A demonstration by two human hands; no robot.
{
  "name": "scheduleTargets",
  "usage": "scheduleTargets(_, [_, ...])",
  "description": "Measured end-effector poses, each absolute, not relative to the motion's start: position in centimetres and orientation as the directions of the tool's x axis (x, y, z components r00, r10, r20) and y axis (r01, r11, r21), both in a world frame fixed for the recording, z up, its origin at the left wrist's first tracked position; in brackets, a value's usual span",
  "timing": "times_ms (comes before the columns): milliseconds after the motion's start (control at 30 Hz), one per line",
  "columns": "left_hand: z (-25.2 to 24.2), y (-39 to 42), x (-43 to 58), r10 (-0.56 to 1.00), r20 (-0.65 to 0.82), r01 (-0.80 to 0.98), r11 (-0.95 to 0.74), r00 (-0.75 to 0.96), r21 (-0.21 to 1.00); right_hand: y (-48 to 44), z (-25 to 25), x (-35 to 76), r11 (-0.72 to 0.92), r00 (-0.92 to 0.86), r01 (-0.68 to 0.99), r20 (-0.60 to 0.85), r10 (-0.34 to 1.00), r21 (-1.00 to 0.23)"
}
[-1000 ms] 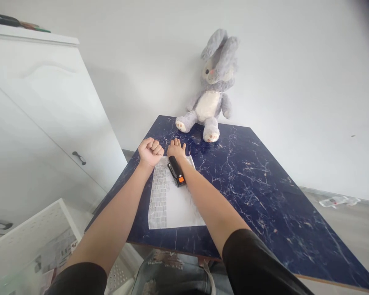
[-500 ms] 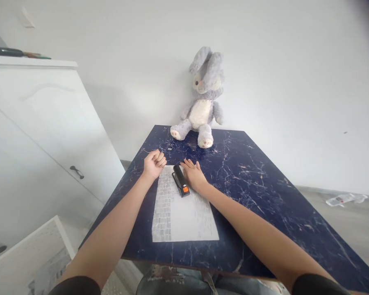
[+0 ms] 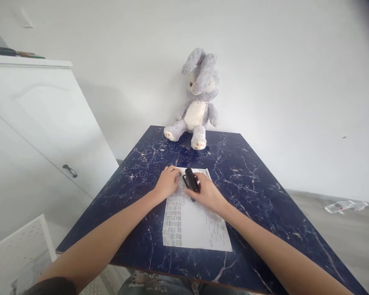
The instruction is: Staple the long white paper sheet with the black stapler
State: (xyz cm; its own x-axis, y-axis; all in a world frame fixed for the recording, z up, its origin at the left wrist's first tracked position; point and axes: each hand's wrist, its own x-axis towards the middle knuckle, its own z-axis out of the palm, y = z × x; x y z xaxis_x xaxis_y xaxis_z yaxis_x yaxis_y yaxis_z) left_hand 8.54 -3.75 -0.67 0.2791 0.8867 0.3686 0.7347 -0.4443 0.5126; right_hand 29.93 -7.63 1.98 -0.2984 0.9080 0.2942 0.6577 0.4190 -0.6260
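A black stapler (image 3: 191, 179) is in my right hand (image 3: 206, 192), with the thumb on its near side and the fingers round its right side. It is over the upper part of a printed paper sheet (image 3: 197, 229) that lies on the dark blue marbled table. My left hand (image 3: 168, 182) rests at the sheet's upper left edge, palm down, its bent fingertips close to the stapler; whether they pinch the paper is hidden.
A grey plush rabbit (image 3: 199, 106) sits at the table's (image 3: 240, 172) far edge against the wall. A small light piece (image 3: 162, 150) lies left of its feet. A white cabinet (image 3: 43, 119) stands at the left. Clear plastic packaging (image 3: 341, 206) lies on the floor at the right.
My right hand has taken hold of the stapler and turned it. My left hand has moved from a fist beside the sheet onto its upper left edge. The view has shifted slightly.
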Motion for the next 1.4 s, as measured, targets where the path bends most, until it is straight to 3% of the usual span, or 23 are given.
scheduleTargets(133, [-1.0,-4.0,8.7,0.882,0.365,0.785,-0.445,0.3,0.431,-7.6,2.4,31.1,0.495,-0.445,0.593,0.254,0.859,-0.635])
scheduleTargets(267, [-0.8,-4.0,8.4,0.894,0.35,0.765,-0.428,0.28,0.481,-5.8,2.9,33.9,0.497,-0.622,0.428,0.153,0.768,-0.754])
scheduleTargets(433, [-0.2,-3.9,8.3,0.897,0.416,0.54,-0.426,0.149,0.726,-4.7,2.7,35.9,0.384,-0.662,0.354,0.061,0.747,-0.853])
scheduleTargets(533, [-0.7,-3.4,8.2,0.939,0.328,0.305,-0.342,0.1,0.889,-4.9,2.4,35.9,0.316,-0.647,0.349,0.017,0.762,-0.882])
scheduleTargets(600, [-1.4,-3.0,8.2,0.96,0.264,0.219,-0.279,0.095,0.935,-5.1,2.2,35.8,0.282,-0.653,0.329,-0.002,0.757,-0.901])
scheduleTargets(767, [-2.4,-2.6,8.2,0.962,0.251,0.136,-0.265,0.109,0.955,-5.1,2.2,35.9,0.227,-0.672,0.287,-0.027,0.74,-0.931])
scheduleTargets(933, [-1.6,-2.9,8.1,0.951,0.285,0.281,-0.307,0.117,0.909,-5.3,2.3,35.3,0.269,-0.66,0.315,-0.006,0.751,-0.91])
scheduleTargets(1067, [-1.0,-3.1,8.0,0.952,0.279,0.352,-0.305,0.123,0.885,-6.6,1.8,33.0,0.446,-0.55,0.474,0.14,0.823,-0.759])
scheduleTargets(1167, [-0.7,-3.3,8.2,0.956,0.273,0.301,-0.294,0.109,0.907,-7.5,0.8,31.5,0.527,-0.455,0.565,0.293,0.841,-0.635])
scheduleTargets(1267, [-0.3,-3.7,8.7,0.979,0.2,0.052,-0.202,0.037,0.978,-7.8,0.3,31.3,0.622,-0.47,0.619,0.409,0.783,-0.48])
scheduleTargets(1400, [0.3,-4.4,9.5,0.992,-0.063,-0.393,0.103,0.113,0.914,-8.0,0.8,32.1,0.683,-0.585,0.731,0.528,0.616,0.013])
